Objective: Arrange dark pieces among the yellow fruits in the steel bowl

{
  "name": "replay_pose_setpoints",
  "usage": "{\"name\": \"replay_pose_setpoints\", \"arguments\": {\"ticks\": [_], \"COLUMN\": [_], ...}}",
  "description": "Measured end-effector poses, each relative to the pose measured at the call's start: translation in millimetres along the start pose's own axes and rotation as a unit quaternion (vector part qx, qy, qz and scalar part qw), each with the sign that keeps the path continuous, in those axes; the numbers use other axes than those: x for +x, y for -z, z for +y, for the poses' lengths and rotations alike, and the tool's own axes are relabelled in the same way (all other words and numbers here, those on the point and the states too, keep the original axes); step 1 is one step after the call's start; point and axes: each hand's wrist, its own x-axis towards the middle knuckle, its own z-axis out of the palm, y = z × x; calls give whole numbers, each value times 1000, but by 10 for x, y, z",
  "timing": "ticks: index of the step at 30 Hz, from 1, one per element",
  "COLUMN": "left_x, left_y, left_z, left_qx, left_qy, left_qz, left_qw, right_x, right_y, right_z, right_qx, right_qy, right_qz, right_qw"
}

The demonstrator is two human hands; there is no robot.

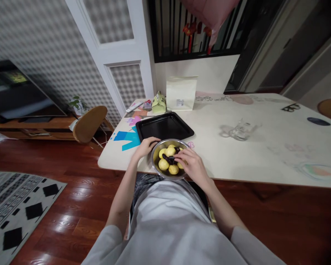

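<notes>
A round metal bowl [155,167] stands at the table's near edge, close to my body. Inside it lie several yellow, roundish pieces [163,164] that resemble peeled potatoes, with dark elongated pieces [167,158] on top. My left hand [145,147] holds the bowl's left rim, its fingers curled beside the tray. Over the bowl's right side reaches my right hand [191,162], fingertips pinched on one dark elongated piece. Just beyond the bowl is a black baking tray [165,126] with nothing on it.
Behind the tray stand a pale paper bag [181,92] and a green packet [159,103]. A clear glass jug [240,131] and black glasses [291,107] are on the white table [264,147] to the right. A wooden chair [90,123] stands left.
</notes>
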Motion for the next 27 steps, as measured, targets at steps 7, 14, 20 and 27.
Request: {"name": "replay_pose_setpoints", "arguments": {"ticks": [7, 14, 20, 27], "left_x": [-356, -451, -465, -476], "left_y": [-42, -163, -206, -129], "left_z": [610, 863, 855, 860], "left_qx": [-17, -27, -3, 13], "left_qy": [-43, -78, -72, -71], "left_qz": [93, 17, 25, 78], "left_qw": [995, 996, 997, 994], "right_x": [7, -71, -93, -110], "right_y": [-93, -150, -82, 40], "right_z": [-9, -81, -74, -17], "right_qx": [1, -6, -1, -11], "right_qy": [-33, -21, -23, -50], "right_qz": [61, -14, -1, 31], "right_qw": [998, 1000, 1000, 998]}}
